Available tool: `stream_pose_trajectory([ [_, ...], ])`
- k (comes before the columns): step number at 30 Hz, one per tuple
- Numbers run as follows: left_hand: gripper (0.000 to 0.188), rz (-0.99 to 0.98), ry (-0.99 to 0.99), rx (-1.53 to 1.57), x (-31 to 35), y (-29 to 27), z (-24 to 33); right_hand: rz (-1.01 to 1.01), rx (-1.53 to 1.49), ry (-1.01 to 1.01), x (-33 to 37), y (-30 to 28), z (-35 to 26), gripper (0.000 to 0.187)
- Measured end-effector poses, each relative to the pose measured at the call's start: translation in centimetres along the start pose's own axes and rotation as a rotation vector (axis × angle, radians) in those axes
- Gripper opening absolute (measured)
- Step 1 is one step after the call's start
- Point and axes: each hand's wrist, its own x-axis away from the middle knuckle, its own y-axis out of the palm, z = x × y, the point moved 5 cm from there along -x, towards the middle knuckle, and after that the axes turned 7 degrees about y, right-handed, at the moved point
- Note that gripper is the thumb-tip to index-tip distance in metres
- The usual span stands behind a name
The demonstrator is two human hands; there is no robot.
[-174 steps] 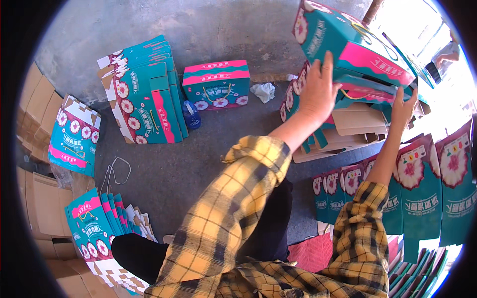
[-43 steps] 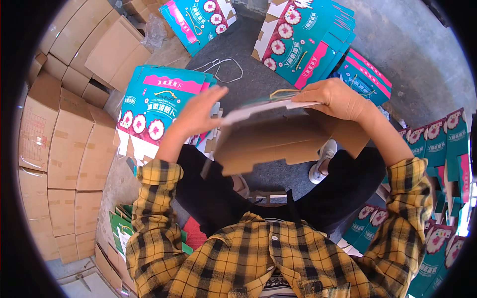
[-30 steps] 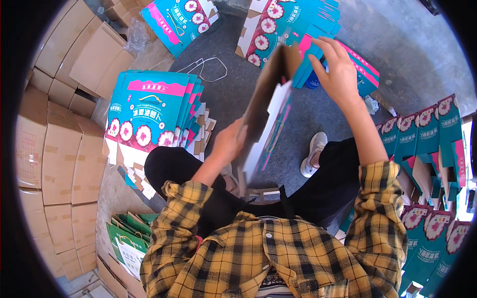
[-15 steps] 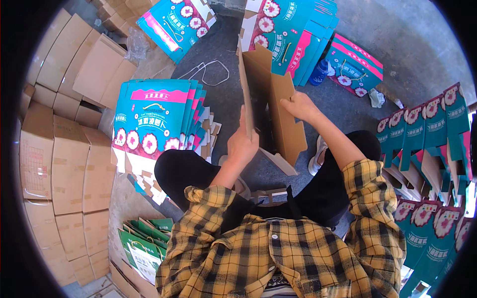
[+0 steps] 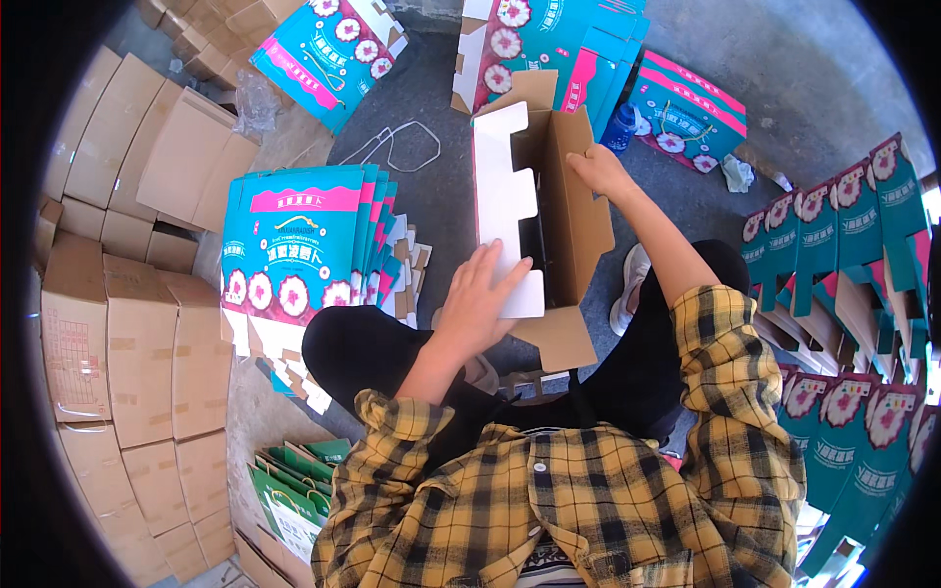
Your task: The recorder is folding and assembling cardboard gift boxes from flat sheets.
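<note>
An unfolded cardboard box point(image 5: 578, 260), brown inside, stands upright between my knees with its flaps up. Its notched white flap point(image 5: 498, 186) leans outward on the left side. My left hand point(image 5: 480, 299) lies on the near end of this flap, fingers outstretched and spread. At the far right, my right hand point(image 5: 600, 171) grips the edge of the box's brown side flap, thumb and fingers closed on it. The inside of the box is dark, and its printed outside is mostly turned from view.
Flat teal-and-pink printed boxes point(image 5: 294, 235) are stacked left of my knee. More flat boxes point(image 5: 559, 49) lie ahead, near a blue bottle point(image 5: 619, 129). Folded boxes point(image 5: 833, 245) stand in rows at right. Brown cartons point(image 5: 137, 343) pile up at left; green bags point(image 5: 294, 480) stand near them.
The white flap has swung outward to the left and now shows its face. My left hand has gone from the box's side onto that flap; my right hand has moved slightly farther away.
</note>
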Motion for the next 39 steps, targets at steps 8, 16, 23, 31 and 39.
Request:
stream_pose_trajectory([
  [8,0.065,-0.219,-0.011,-0.051,-1.5,2.3,-1.2,-0.094,-0.033,0.073,-1.3,0.9,2.1,0.043],
  [16,0.056,-0.147,-0.028,0.233,1.6,1.6,0.8,-0.098,0.000,0.084,-1.6,1.1,2.1,0.047],
  [23,0.046,0.185,-0.325,-0.076,-1.0,4.7,2.2,-0.069,-0.006,0.065,-1.2,1.4,2.0,0.043],
  [31,0.062,0.208,-0.206,0.141,-3.7,5.2,6.1,0.017,0.006,0.034,-0.3,1.3,2.7,0.043],
  [39,0.048,0.238,-0.214,0.047,-2.6,5.8,3.9,-0.132,-0.414,-0.060,3.0,-3.4,-0.5,0.071],
])
